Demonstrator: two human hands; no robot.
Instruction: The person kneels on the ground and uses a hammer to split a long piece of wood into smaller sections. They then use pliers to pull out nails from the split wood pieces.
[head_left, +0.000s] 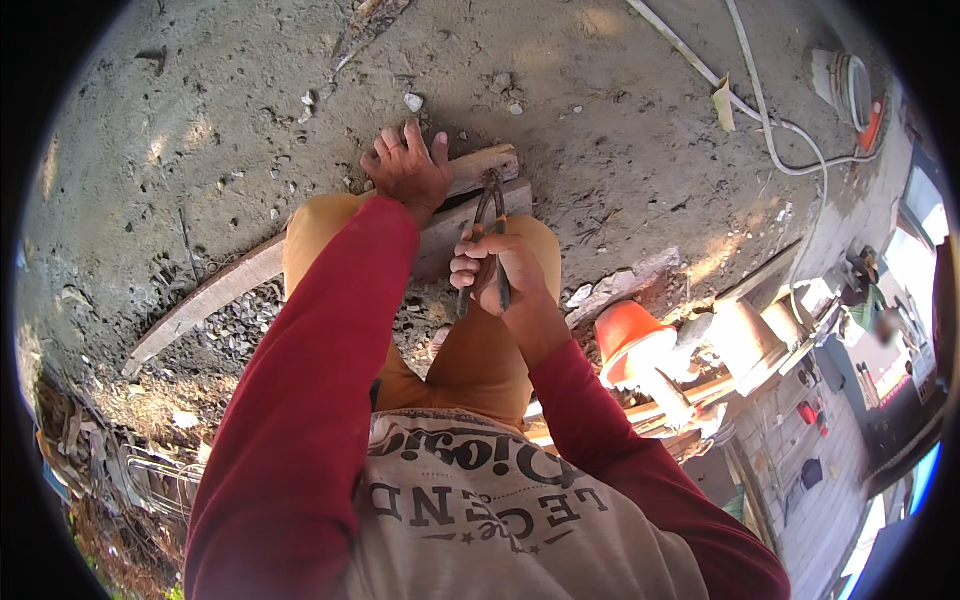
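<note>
My left hand (408, 170) presses down on a wooden plank (472, 172), its fingers spread past the far edge. Around the handles of a pair of pincers (499, 207), my right hand (500, 268) is closed. The pincers' jaws touch the plank near its right end; whether they bite a nail is too small to tell. A second board (518, 197) lies close against the near side of the plank, partly hidden by my knees. Left of my legs, a long wooden strip (225, 287) runs out across the ground.
Rough grey ground (610, 110) with pebbles surrounds me. A pale hose (765, 125) curves at the far right, near a white bucket (857, 92). To my right stand an orange bucket (625, 335) and pale containers (745, 340). Gravel (240, 325) lies left of my legs, bent metal rods (165, 475) behind it.
</note>
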